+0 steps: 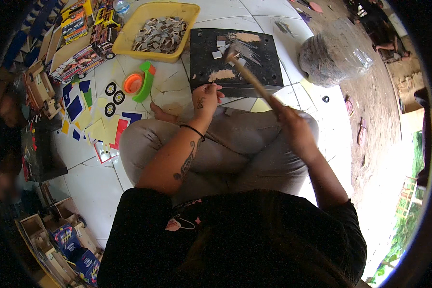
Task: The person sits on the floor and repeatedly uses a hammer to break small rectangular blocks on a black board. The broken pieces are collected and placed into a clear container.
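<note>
My right hand (pixel 295 132) grips a hammer (pixel 255 82) by its wooden handle. The hammer's head is over the black block (pixel 200 57) in front of my crossed legs. Several small grey-white square pieces (pixel 217 55) and one brown piece (pixel 221 38) lie on the block, near worn, scraped patches. At the block's near left edge, my left hand (pixel 206 100) has its fingers curled together. Whatever is between those fingers, if anything, is too small to make out.
Beyond my left knee are a green tape dispenser (pixel 144 86), loose toy wheels (pixel 110 109) and coloured sheets (pixel 97 129). A yellow basin (pixel 191 24) holds many small pieces. Toy trucks (pixel 79 62) stand far left. A stuffed clear plastic bag (pixel 329 53) sits right of the block.
</note>
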{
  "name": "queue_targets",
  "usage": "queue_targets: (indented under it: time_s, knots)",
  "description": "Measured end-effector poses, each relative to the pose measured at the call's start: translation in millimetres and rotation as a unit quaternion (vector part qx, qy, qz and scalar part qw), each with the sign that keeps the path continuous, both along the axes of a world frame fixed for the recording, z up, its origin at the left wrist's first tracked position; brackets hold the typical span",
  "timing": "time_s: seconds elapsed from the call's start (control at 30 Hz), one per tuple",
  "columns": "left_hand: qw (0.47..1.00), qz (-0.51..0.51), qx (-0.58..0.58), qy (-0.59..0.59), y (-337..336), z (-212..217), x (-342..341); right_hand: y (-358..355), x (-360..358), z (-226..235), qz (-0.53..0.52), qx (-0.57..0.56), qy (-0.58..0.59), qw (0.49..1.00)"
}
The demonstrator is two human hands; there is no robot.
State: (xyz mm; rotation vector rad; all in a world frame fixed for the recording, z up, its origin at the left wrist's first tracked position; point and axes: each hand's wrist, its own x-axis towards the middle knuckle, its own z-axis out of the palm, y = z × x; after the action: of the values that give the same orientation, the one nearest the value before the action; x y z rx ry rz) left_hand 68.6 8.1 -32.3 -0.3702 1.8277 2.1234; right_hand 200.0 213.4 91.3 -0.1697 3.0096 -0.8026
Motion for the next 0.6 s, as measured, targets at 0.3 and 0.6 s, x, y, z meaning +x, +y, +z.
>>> queue_targets:
  time_s: [0.3,0.6]
  knots:
    - [1.000,-0.002,0.006,0.009,-1,1,-1,-38,0,-28,-0.016,0.103,-0.050,0.993]
    - [1.000,0.001,0.007,0.015,-1,-2,-1,82,-93,-36,-0.102,0.075,0.076,0.989]
